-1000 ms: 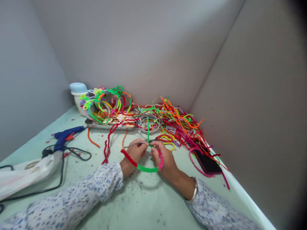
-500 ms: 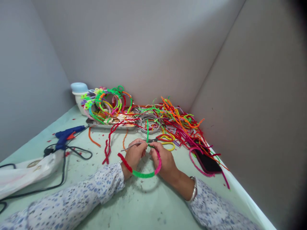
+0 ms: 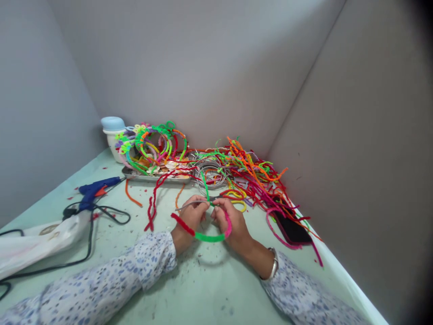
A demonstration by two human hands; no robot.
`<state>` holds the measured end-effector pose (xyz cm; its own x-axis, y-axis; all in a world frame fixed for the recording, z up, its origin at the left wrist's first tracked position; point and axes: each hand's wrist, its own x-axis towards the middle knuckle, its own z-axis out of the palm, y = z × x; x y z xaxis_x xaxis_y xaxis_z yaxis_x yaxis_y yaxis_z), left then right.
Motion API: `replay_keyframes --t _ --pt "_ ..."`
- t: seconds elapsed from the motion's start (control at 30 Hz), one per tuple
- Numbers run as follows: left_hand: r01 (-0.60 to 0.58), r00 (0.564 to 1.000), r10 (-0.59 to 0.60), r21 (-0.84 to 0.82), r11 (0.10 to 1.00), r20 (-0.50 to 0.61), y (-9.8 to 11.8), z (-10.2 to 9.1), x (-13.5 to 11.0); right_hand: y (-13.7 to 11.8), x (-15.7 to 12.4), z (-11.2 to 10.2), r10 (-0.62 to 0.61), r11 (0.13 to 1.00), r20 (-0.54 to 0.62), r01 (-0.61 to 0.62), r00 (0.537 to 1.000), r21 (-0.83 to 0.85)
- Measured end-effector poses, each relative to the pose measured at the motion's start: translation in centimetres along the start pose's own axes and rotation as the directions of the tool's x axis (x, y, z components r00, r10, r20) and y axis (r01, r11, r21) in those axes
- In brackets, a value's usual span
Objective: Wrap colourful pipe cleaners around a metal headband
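Note:
My left hand (image 3: 193,217) is closed, its fingertips pinching the bare grey end of a wire hoop (image 3: 210,238). Red, green and pink pipe cleaner covers the rest of that hoop, which curves below my hands. My right hand (image 3: 234,225) is closed too, gripping the hoop at its pink stretch, fingertips almost touching the left ones. Between both sets of fingertips a green pipe cleaner (image 3: 204,184) stands up, its lower end at the wire. Which fingers press on it is partly hidden.
Behind lie scissors (image 3: 233,195), coiled wire (image 3: 211,174) and a heap of pipe cleaners (image 3: 257,169). Finished-looking hoops (image 3: 158,142) rest on a metal tray (image 3: 158,180) beside a white jar (image 3: 113,137). A glue gun (image 3: 89,194) with cable is left; a phone (image 3: 292,228) is right.
The hoop has swung slightly up and to the right. The green pipe cleaner's free end now leans further left. Both hands keep their pinch and have barely moved.

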<state>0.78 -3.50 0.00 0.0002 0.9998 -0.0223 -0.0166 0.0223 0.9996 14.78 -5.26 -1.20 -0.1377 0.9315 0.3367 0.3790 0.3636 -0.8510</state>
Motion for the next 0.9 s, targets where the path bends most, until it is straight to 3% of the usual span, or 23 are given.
replay_keyframes --t 0.1,0.33,0.6,0.9 --pt "-0.098 0.995 0.099 -0.02 0.995 0.021 0.37 -0.06 -0.28 0.19 0.24 -0.07 0.087 0.976 -0.02 -0.081 0.996 0.201" --pt "-0.207 0.973 0.202 0.04 0.977 0.111 -0.02 -0.72 0.05 0.05 0.47 -0.09 0.156 0.916 -0.015 -0.139 0.988 0.376" --pt "-0.291 0.952 0.269 0.154 0.944 0.149 0.4 -0.91 0.1 -0.22 0.58 -0.29 0.168 0.856 0.018 -0.155 0.986 0.493" --pt "-0.328 0.944 0.315 0.19 0.926 0.095 0.19 -0.64 0.19 0.03 0.62 -0.02 0.186 0.841 0.009 -0.164 0.982 0.516"
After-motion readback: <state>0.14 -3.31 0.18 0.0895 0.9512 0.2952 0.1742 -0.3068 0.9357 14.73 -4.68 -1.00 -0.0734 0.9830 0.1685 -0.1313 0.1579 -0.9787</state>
